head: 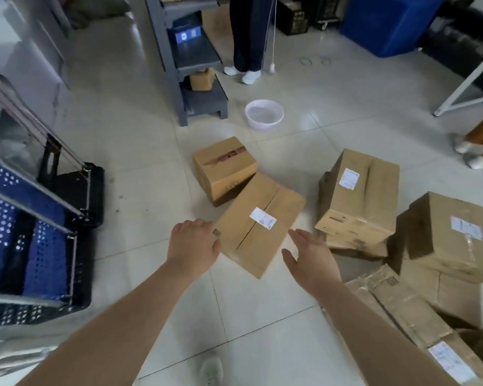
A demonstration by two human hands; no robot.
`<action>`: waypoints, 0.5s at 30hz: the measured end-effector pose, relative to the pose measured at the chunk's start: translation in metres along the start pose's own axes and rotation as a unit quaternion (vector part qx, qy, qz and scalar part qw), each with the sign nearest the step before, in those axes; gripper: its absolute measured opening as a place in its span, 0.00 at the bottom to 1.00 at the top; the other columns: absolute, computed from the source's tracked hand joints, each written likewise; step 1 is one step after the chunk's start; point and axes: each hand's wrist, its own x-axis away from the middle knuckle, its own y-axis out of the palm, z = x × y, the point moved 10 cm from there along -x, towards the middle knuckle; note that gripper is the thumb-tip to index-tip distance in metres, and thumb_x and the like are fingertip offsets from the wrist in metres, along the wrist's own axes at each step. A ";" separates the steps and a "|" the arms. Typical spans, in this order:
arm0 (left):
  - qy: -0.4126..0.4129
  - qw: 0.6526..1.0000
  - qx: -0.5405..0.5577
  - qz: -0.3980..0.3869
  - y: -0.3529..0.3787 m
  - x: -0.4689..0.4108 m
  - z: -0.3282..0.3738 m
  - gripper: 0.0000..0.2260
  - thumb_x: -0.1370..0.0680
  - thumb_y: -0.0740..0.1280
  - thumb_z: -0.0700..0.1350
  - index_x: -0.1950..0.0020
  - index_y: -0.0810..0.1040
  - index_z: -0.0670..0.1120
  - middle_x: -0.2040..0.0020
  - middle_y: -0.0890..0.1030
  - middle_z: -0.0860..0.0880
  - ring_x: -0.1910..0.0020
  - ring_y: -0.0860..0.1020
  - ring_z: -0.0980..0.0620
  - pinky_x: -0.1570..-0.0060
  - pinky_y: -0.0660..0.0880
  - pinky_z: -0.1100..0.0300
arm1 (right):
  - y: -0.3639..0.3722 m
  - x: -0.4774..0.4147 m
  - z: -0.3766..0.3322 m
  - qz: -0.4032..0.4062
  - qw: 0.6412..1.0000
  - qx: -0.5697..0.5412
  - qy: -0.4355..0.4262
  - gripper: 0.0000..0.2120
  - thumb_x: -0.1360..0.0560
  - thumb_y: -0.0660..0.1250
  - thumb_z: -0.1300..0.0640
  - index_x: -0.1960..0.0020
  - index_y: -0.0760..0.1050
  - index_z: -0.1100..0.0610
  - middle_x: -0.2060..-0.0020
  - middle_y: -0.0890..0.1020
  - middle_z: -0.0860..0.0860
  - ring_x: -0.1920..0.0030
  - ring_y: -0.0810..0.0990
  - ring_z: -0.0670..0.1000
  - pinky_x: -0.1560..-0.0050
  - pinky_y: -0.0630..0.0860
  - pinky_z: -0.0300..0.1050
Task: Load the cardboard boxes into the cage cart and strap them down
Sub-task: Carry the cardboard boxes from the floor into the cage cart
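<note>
A flat cardboard box (258, 222) with a white label lies on the tiled floor in front of me, leaning against a smaller taped box (223, 165). My left hand (193, 240) reaches its near left corner, fingers loosely curled and touching the edge. My right hand (310, 256) hovers open just right of the box, fingers straight, not touching it. The cage cart (37, 218) stands at the left, with a blue perforated crate, metal bars and a black base. More boxes (357, 196) (446, 235) are stacked at the right.
A grey shelf unit (190, 57) stands behind the boxes, with a white basin (264, 114) on the floor beside it. A person's legs (248, 37) are at the back; another person's feet (474, 151) at the right edge. A flattened carton (402, 316) lies at lower right.
</note>
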 end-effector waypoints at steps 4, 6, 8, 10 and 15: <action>0.019 1.000 0.003 -0.022 0.039 -0.064 0.004 0.17 0.21 0.56 0.54 0.38 0.74 0.48 0.43 0.79 0.50 0.46 0.76 0.49 0.47 0.70 0.56 | 0.039 -0.044 0.031 -0.026 0.998 -0.020 0.048 0.23 0.22 0.59 0.49 0.28 0.65 0.55 0.31 0.70 0.52 0.31 0.66 0.54 0.34 0.65 0.45; 0.028 0.999 0.002 -0.023 0.061 -0.096 0.007 0.17 0.21 0.57 0.54 0.37 0.74 0.48 0.42 0.79 0.50 0.46 0.76 0.49 0.47 0.70 0.56 | 0.063 -0.069 0.047 -0.035 0.997 -0.031 0.065 0.24 0.21 0.59 0.49 0.27 0.64 0.55 0.29 0.68 0.52 0.29 0.63 0.53 0.32 0.61 0.44; 0.039 0.999 0.003 -0.028 0.083 -0.124 0.010 0.18 0.21 0.58 0.54 0.34 0.73 0.48 0.42 0.79 0.50 0.46 0.77 0.49 0.47 0.71 0.57 | 0.087 -0.093 0.062 -0.045 0.995 -0.046 0.081 0.24 0.21 0.59 0.49 0.27 0.63 0.54 0.28 0.67 0.51 0.28 0.62 0.52 0.31 0.61 0.43; 0.046 0.999 0.001 -0.029 0.118 -0.159 0.012 0.19 0.21 0.58 0.54 0.33 0.72 0.48 0.40 0.79 0.50 0.46 0.78 0.49 0.48 0.72 0.57 | 0.123 -0.123 0.083 -0.051 0.991 -0.066 0.102 0.24 0.21 0.59 0.49 0.27 0.63 0.53 0.28 0.67 0.51 0.28 0.62 0.51 0.31 0.62 0.44; 0.049 0.994 0.032 -0.088 0.223 -0.227 0.006 0.21 0.21 0.60 0.53 0.30 0.69 0.48 0.38 0.76 0.49 0.42 0.76 0.48 0.46 0.72 0.55 | 0.211 -0.172 0.121 -0.074 0.985 -0.078 0.136 0.25 0.22 0.60 0.49 0.27 0.63 0.52 0.28 0.67 0.50 0.28 0.63 0.51 0.30 0.61 0.43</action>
